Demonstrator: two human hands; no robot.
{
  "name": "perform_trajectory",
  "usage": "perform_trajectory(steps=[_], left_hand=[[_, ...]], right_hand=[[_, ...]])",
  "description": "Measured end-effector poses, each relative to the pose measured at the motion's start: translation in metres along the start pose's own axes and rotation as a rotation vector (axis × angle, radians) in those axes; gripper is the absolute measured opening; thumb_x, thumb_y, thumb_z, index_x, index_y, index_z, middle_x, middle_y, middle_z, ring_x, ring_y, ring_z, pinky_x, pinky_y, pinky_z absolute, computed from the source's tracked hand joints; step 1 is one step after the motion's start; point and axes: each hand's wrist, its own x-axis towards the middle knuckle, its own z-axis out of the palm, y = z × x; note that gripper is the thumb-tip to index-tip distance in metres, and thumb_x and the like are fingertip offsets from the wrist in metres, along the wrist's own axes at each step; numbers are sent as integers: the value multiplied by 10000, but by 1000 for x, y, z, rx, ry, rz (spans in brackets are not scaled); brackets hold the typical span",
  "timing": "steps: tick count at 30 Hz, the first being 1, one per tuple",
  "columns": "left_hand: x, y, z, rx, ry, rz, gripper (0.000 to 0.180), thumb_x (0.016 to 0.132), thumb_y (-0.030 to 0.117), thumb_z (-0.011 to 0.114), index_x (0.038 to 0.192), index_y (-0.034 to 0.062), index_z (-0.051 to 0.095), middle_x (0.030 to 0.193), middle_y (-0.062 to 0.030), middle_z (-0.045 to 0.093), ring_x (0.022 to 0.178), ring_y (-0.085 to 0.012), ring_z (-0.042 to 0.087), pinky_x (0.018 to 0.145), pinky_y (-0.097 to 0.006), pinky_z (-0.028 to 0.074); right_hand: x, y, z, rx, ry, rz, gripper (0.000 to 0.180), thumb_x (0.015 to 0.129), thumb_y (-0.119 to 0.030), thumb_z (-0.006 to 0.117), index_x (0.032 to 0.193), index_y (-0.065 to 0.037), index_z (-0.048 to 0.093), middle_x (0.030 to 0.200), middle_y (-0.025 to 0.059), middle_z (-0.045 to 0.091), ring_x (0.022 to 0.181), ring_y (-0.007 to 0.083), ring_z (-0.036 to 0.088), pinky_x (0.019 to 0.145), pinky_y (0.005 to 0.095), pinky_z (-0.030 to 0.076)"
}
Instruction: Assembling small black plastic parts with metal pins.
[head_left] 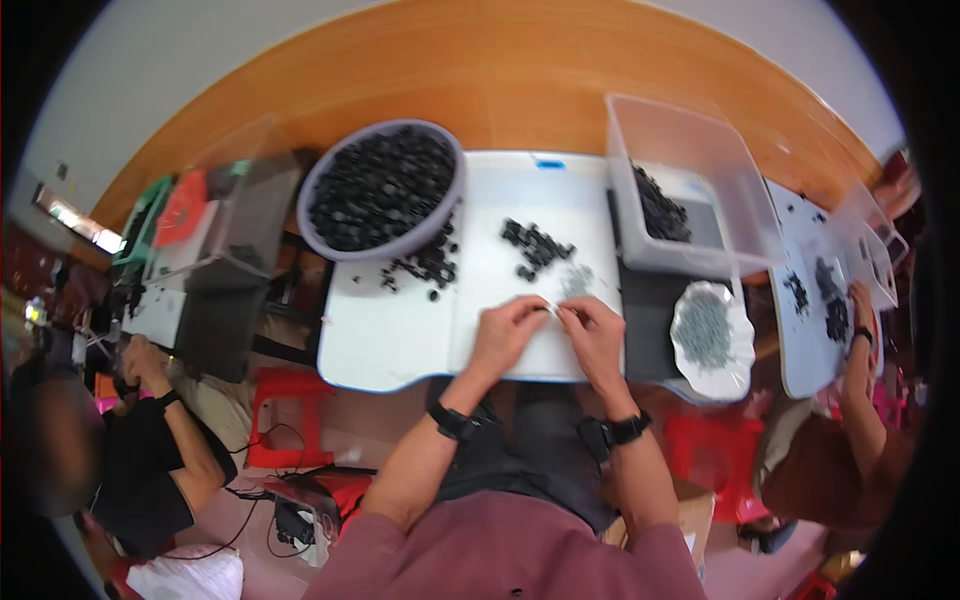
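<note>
Two hands met near the front edge of the white board (400, 340), fingertips drawn together. The left hand (508, 330) pinched a small pale piece (549, 306) between thumb and forefinger, and the right hand (592, 335) pinched at the same spot from the other side; what the piece was could not be told. Both wrists wore black watches.

Just behind the hands, toward the board's middle, lay a loose cluster of black parts (536, 247), with a small scatter of grey bits (575, 282) beside it on the right. At the board's back left corner stood a round grey bowl (452, 208) heaped with black parts, and more of them had spilled (425, 268) on the board under its rim. Off the right edge stood a clear tub (700, 150) with black parts in one corner, and in front of it a shiny dish (682, 352) of grey pieces.

Another person's hand (860, 305) worked at a board on the far right, and a third person in black sat at the lower left.
</note>
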Motion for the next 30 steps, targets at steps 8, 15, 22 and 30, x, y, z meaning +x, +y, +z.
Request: perform_trajectory(steps=[8,15,22,30], left_hand=[[1,9,-11,-141,-43,-33,275,885,142,795,1133,29,755,991,-107,782,886,-106,718,813,-258,567],[66,84,-135,342,428,372,201,864,75,750,1058,22,755,894,-107,765,790,-151,725,746,-284,563],[88,93,-137,845,454,692,344,808,-98,619,1116,35,695,1153,-146,650,1126,-364,591,992,-463,458],[69,26,-36,580,-16,258,242,875,35,692,1114,36,728,1026,-137,721,865,-292,703,784,-396,561]], right_hand=[[-7,4,-10,21,32,40,80,889,-19,733,948,33,742,785,50,709,646,78,621,586,235,485],[0,-2,-4,79,226,-11,51,867,-13,751,915,3,749,760,36,684,606,66,552,560,239,433],[1,4,-4,104,275,2,56,867,-14,754,919,7,752,767,34,688,586,53,558,538,230,430],[1,9,-6,94,256,7,63,862,-21,762,922,-2,759,772,34,699,577,56,557,542,229,438]])
